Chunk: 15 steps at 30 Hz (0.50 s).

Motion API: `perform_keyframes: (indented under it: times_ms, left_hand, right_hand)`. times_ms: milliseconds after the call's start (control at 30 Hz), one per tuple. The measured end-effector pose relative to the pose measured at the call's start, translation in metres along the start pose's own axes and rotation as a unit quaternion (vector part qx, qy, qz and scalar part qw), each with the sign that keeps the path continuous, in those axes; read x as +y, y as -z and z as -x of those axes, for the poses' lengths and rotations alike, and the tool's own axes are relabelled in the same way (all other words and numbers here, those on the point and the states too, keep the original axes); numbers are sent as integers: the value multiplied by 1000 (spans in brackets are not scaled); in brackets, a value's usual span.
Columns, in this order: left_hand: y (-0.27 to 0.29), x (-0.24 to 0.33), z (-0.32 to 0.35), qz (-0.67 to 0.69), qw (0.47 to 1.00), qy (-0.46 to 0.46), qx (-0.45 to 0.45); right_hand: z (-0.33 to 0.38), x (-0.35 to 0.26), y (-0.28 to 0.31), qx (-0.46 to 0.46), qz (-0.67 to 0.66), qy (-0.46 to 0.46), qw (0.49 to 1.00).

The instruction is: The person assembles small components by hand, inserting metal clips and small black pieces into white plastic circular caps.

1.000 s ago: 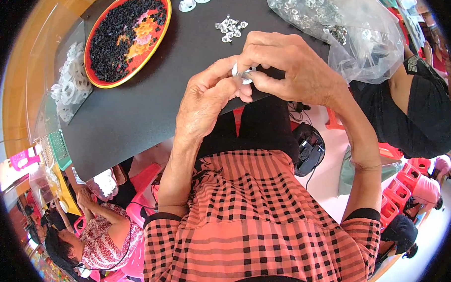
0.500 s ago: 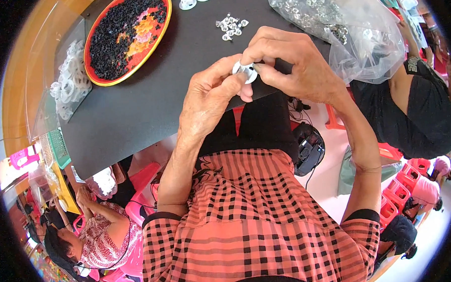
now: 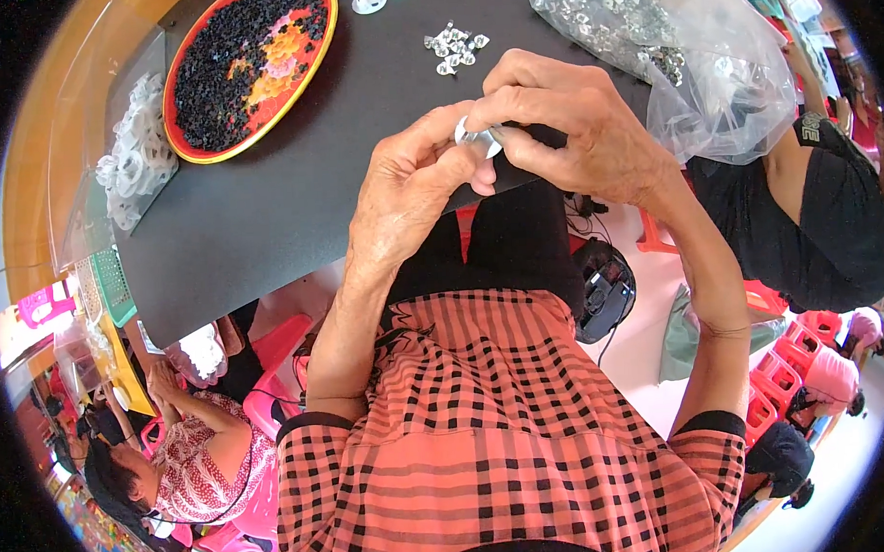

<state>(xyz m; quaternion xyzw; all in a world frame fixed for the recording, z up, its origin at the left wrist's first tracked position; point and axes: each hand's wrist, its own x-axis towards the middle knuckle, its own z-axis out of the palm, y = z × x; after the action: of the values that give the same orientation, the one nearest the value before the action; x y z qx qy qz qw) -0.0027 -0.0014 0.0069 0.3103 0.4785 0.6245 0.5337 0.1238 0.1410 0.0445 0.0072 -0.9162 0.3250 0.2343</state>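
A small silvery disc [image 3: 478,138] was pinched between the fingertips of both hands just above the near edge of the black table [image 3: 293,203]. The left hand [image 3: 410,194] and right hand [image 3: 578,125] were closed on it from opposite sides. Compared with a second before, the disc had turned and showed more of its round face, which suggested that fitting was still under way. Beyond lay a heap of similar pieces [image 3: 453,47], a red tray [image 3: 245,69] of black bits and a clear bag [image 3: 688,63].
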Motion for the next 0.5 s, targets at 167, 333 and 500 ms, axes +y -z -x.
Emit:
perform_keyframes:
  times_ms: [167, 333, 500]
  left_hand:
    - [0, -1, 2, -2, 1000, -1, 8]
    - [-1, -4, 1, 25, 999, -21, 19]
    - [-4, -1, 3, -8, 999, -20, 36]
  right_hand:
    - [1, 0, -1, 4, 8, 2, 1000]
    - [4, 0, -1, 24, -5, 3, 1000]
    - [0, -4, 2, 14, 85, 50, 995]
